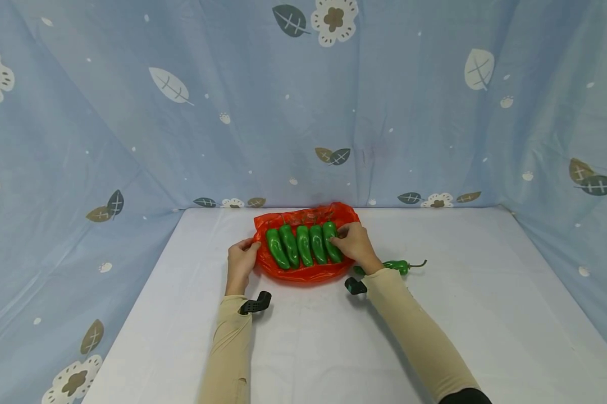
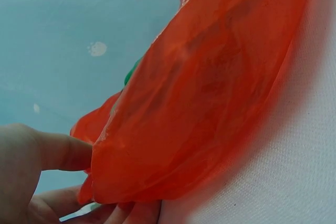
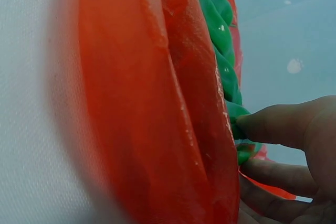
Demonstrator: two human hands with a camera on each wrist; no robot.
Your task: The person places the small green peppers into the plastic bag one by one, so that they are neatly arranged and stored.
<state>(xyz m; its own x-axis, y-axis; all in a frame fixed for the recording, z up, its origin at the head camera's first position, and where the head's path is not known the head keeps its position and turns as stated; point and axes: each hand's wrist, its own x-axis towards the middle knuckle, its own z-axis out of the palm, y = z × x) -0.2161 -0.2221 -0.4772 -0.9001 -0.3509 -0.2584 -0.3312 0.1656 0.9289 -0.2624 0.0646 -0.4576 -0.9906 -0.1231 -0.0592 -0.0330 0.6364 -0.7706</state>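
Note:
Several long green peppers lie side by side on an opened red plastic bag (image 1: 303, 275). My left hand (image 1: 241, 262) is at the bag's left edge. In the left wrist view, its thumb and fingers pinch the red film. At the right end of the row, my right hand (image 1: 355, 243) holds the last green pepper (image 1: 332, 242). The right wrist view shows the thumb and index finger on either side of that pepper (image 3: 238, 113), beside the bag's raised wall (image 3: 142, 108). Stems at the far side are partly hidden by red film.
Another green pepper (image 1: 398, 266) lies outside the bag to the right, partly covered by my right forearm. A white cloth covers the table (image 1: 485, 314). Behind it hangs a blue patterned curtain (image 1: 263, 112).

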